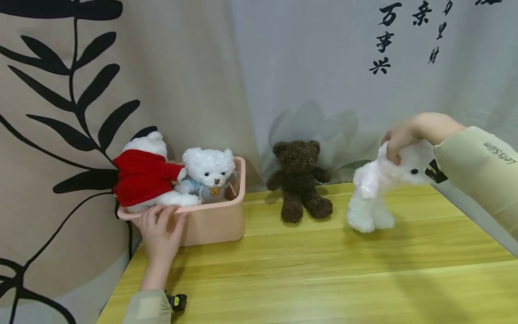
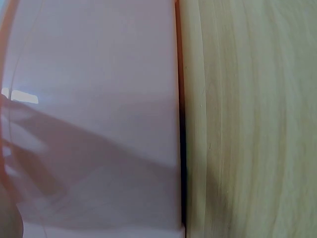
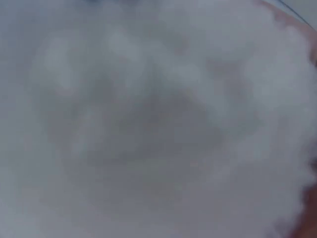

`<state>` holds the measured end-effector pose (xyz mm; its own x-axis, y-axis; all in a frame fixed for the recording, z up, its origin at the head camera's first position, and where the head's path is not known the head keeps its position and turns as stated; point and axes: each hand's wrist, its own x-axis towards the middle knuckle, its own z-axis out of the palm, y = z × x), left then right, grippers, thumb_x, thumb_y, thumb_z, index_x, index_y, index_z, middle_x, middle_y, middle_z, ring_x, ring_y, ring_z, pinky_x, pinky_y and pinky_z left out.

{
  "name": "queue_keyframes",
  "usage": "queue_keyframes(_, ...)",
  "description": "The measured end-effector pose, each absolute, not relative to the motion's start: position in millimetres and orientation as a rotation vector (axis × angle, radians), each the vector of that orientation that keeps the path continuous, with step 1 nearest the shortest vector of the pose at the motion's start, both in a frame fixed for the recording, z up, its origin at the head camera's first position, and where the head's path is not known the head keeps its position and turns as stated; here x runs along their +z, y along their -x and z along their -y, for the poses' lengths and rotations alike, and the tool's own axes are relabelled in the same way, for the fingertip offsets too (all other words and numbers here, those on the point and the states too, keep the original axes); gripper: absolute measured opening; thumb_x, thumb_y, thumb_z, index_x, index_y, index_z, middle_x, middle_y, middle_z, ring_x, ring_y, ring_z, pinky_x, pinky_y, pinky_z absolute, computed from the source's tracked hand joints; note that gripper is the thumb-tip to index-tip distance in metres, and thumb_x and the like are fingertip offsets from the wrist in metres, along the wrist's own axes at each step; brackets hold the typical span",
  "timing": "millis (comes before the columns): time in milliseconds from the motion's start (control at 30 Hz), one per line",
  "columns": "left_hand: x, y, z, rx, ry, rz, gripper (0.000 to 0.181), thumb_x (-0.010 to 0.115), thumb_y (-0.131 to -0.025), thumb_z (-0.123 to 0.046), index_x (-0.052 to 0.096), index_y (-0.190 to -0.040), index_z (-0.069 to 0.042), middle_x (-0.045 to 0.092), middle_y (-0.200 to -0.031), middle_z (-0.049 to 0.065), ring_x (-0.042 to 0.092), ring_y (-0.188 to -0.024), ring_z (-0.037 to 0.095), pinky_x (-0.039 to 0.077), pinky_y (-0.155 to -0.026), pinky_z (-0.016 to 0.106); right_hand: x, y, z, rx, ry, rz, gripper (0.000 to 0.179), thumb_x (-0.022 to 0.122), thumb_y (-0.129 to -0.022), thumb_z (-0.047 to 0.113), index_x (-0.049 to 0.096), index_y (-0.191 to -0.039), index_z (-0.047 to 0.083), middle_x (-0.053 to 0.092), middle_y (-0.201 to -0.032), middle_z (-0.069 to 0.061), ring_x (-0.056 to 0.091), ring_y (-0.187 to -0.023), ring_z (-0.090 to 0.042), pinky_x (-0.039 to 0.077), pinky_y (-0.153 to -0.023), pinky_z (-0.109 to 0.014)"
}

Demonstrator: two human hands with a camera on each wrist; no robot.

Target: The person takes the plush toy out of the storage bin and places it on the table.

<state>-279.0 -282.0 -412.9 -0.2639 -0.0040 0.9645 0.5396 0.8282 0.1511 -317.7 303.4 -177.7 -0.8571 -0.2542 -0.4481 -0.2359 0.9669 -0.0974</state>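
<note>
My right hand (image 1: 418, 130) grips the head of a white plush toy (image 1: 366, 189) at the right of the table, its face turned toward my sleeve. White fur (image 3: 158, 148) fills the right wrist view, blurred. At the left, my left hand (image 1: 159, 231) holds the front rim of a pink plastic bin (image 1: 216, 222), its fingers over the edge. Inside the bin sits a white teddy bear (image 1: 208, 168) in a light blue top, facing forward. Beside it a white plush in a red top (image 1: 143, 177) leans over the rim, back toward me. The bin's smooth wall (image 2: 99, 64) fills much of the left wrist view.
A dark brown teddy bear (image 1: 299, 175) sits at the table's back edge, between the bin and the white plush. The wooden table (image 1: 307, 270) runs up to a printed curtain (image 1: 194, 67) behind. The table's right edge slants under my right forearm.
</note>
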Motion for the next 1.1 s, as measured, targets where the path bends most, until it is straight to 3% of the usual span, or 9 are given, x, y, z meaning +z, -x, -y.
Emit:
queue_keyframes(167,-409,279,283,-0.541,0.412,1.784,0.043,0.066,-0.090,-0.044,0.070,-0.096,-0.002,0.056,-0.097,0.023,0.048,-0.095,0.044,0.029,-0.089,0.052,-202,326,-294,-0.078,0.284,-2.608,0.078,0.061,-0.073,0.021,0.036,-0.140,-0.011,0.029,-0.140,-0.042,0.038,-0.119,-0.050,0.040,-0.086,-0.056)
queue_keyframes(367,-406,282,281,-0.562,0.430,1.763,0.040,0.066,-0.090,-0.041,0.070,-0.095,-0.002,0.056,-0.096,0.023,0.048,-0.093,0.044,0.030,-0.088,0.053,-242,342,-297,-0.267,0.251,-2.660,0.086,0.065,-0.078,0.029,0.027,-0.150,0.002,0.021,-0.147,-0.037,0.032,-0.125,-0.056,0.041,-0.079,-0.065)
queue_keyframes(567,-410,280,280,-0.556,0.424,1.760,0.040,0.066,-0.089,-0.042,0.070,-0.093,-0.002,0.056,-0.095,0.023,0.048,-0.091,0.044,0.030,-0.086,0.053,-291,356,-309,-0.497,0.500,-2.918,0.078,0.066,-0.085,0.034,0.034,-0.144,-0.006,0.040,-0.138,-0.037,0.039,-0.123,-0.056,0.036,-0.093,-0.065)
queue_keyframes(733,-412,279,282,-0.550,0.412,1.750,0.041,0.067,-0.089,-0.042,0.070,-0.093,-0.002,0.057,-0.095,0.022,0.049,-0.093,0.043,0.030,-0.089,0.052,-325,355,-314,-0.911,0.455,-3.150,0.090,0.075,-0.081,0.046,0.033,-0.144,-0.002,0.044,-0.137,-0.031,0.046,-0.118,-0.049,0.037,-0.092,-0.064)
queue_keyframes(933,-412,280,283,-0.552,0.418,1.729,0.041,0.066,-0.089,-0.042,0.070,-0.092,-0.001,0.056,-0.094,0.024,0.048,-0.090,0.045,0.029,-0.085,0.053,-365,358,-311,-1.175,0.677,-3.199,0.110,0.094,-0.060,0.026,0.032,-0.146,-0.001,0.036,-0.143,-0.027,0.037,-0.126,-0.046,0.030,-0.098,-0.065)
queue_keyframes(1100,-413,279,280,-0.545,0.418,1.750,0.041,0.065,-0.090,-0.042,0.070,-0.093,-0.001,0.055,-0.094,0.023,0.047,-0.090,0.044,0.029,-0.085,0.052,-353,360,-307,-0.990,0.820,-3.304,0.094,0.089,-0.060,0.007,0.040,-0.139,-0.006,0.045,-0.132,-0.030,0.041,-0.119,-0.047,0.032,-0.097,-0.064)
